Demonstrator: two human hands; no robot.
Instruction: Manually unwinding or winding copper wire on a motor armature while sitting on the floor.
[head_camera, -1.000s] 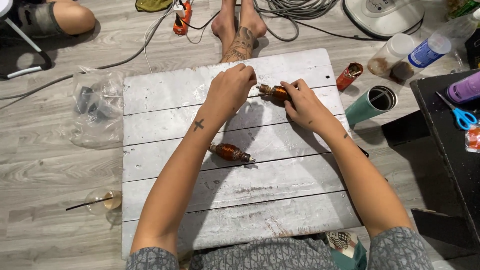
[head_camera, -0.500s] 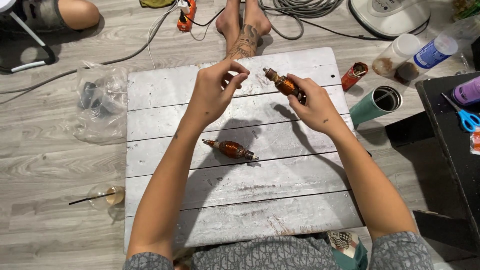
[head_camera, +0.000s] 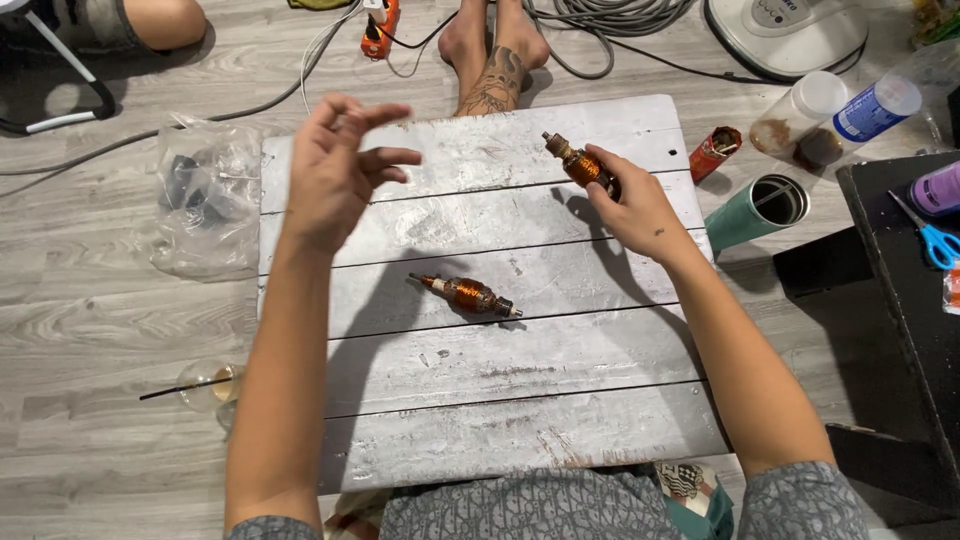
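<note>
At your far left a clear bag (head_camera: 200, 195) lies on the floor beside the white board (head_camera: 480, 400). Your left hand (head_camera: 335, 170) hovers above the board's left edge, fingers spread and loose, holding nothing. A copper-wound rotor (head_camera: 468, 293) lies free on the board's middle, tilted, apart from both hands. Your right hand (head_camera: 632, 205) pinches a second rotor (head_camera: 578, 164) by its lower end, its shaft sticking up past your fingertips; the winding looks orange-brown, the shaft grey. A teal cup (head_camera: 755, 212) lies just beyond the board's right edge
</note>
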